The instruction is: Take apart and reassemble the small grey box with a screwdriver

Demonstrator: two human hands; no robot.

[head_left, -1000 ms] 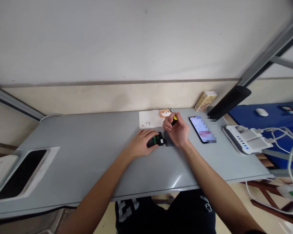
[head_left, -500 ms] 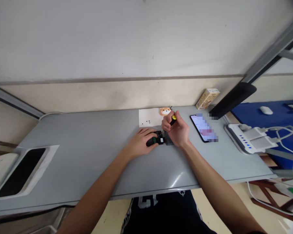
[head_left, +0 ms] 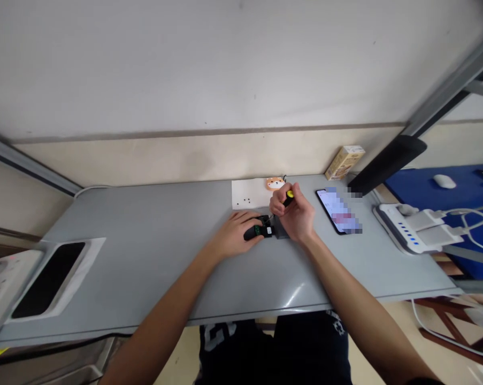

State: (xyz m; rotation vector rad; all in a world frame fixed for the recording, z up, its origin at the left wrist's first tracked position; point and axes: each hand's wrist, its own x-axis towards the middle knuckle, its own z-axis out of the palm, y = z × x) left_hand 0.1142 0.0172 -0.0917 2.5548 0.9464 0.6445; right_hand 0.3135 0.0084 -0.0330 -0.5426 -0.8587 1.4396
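Observation:
Under my left hand (head_left: 235, 235) lies a small black device (head_left: 261, 230) with a bit of green circuit board showing. The fingers of that hand curl over its left end and grip it against the desk. A screwdriver (head_left: 289, 197) with a black and yellow handle is wrapped in my right hand (head_left: 295, 216), its shaft slanting down to the device. Beneath the right hand a dark grey block (head_left: 280, 231) shows in part. Several tiny dark screws (head_left: 246, 201) lie on a white sheet of paper (head_left: 239, 190) just behind the hands.
An orange animal-face item (head_left: 275, 183) sits on the paper. To the right are a lit phone (head_left: 335, 211), a carton (head_left: 344, 162), a black cylinder (head_left: 385, 166) and a power strip (head_left: 401, 227) with white plugs. A dark tablet-like slab (head_left: 51, 278) lies at left on the grey desk (head_left: 145, 256).
The whole view has shifted slightly, so things sit a little further right. Both hands keep the same grip, with the screwdriver tip still at the device.

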